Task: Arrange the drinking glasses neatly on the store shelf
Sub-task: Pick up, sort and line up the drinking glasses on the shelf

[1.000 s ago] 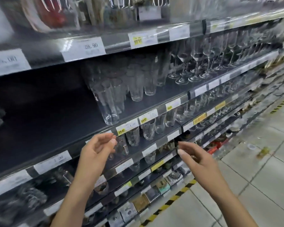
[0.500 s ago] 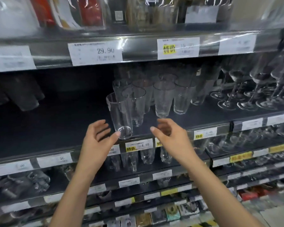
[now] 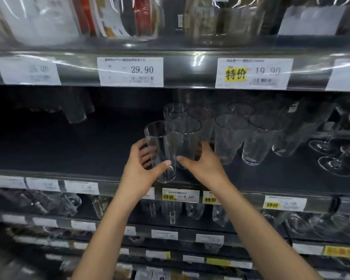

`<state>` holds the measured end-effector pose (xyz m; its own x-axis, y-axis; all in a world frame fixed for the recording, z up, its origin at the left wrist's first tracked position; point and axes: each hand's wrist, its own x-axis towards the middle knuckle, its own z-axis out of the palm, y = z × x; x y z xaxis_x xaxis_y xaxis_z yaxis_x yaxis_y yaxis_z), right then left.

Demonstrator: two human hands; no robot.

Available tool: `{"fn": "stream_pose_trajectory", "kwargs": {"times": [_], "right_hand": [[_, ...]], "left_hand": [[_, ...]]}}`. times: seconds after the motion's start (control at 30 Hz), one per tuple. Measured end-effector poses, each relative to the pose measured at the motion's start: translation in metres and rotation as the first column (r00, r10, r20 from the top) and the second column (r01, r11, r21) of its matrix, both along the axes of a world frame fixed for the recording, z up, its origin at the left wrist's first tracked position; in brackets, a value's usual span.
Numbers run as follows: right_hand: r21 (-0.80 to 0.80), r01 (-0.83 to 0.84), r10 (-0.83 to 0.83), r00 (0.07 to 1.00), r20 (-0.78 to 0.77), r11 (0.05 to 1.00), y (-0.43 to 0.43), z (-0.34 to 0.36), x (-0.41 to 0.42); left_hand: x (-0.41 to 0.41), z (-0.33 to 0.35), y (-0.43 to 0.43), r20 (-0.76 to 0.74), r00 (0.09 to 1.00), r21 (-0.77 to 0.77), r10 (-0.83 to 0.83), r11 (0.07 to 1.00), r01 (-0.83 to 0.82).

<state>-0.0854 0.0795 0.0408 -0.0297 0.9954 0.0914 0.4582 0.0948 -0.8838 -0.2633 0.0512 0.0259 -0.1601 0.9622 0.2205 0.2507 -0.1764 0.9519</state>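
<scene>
Front glass (image 3: 160,152) sits at the front lip of the dark shelf (image 3: 69,150), tilted slightly, base just above the 4.50 price tag (image 3: 180,196). Left hand (image 3: 138,170) wraps it, thumb across the front, fingers behind (seen through the glass). Right hand (image 3: 205,164) clasps the second glass (image 3: 185,138), just right of and behind the front glass. More tumblers (image 3: 230,136) cluster right of those; stemware (image 3: 337,150) farther right.

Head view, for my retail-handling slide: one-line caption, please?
Both hands, left hand and right hand, grip adjacent tumblers at the shelf front.
</scene>
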Motion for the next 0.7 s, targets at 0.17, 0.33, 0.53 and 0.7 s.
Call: {"fn": "stream_pose_trajectory", "kwargs": {"times": [0.17,0.33,0.53,0.7], "right_hand": [[-0.021,-0.025,0.025,1.0,0.003,0.999,0.018,-0.007,0.0],[-0.018,-0.046,0.045,0.998,-0.034,0.999,0.026,-0.009,0.003],[0.045,-0.151,0.154,0.985,-0.084,0.988,0.016,-0.004,0.012],[0.071,-0.362,0.368,0.9,-0.235,0.93,-0.003,0.013,0.015]], "left_hand": [[0.005,-0.002,0.003,-0.052,0.999,-0.034,0.015,0.999,-0.017],[0.012,0.003,0.001,-0.079,0.993,-0.053,0.091,0.994,-0.095],[0.026,0.017,-0.024,0.003,0.964,0.063,0.265,0.962,-0.265],[0.02,0.025,-0.057,0.107,0.937,0.168,0.333,0.923,-0.347]]}}
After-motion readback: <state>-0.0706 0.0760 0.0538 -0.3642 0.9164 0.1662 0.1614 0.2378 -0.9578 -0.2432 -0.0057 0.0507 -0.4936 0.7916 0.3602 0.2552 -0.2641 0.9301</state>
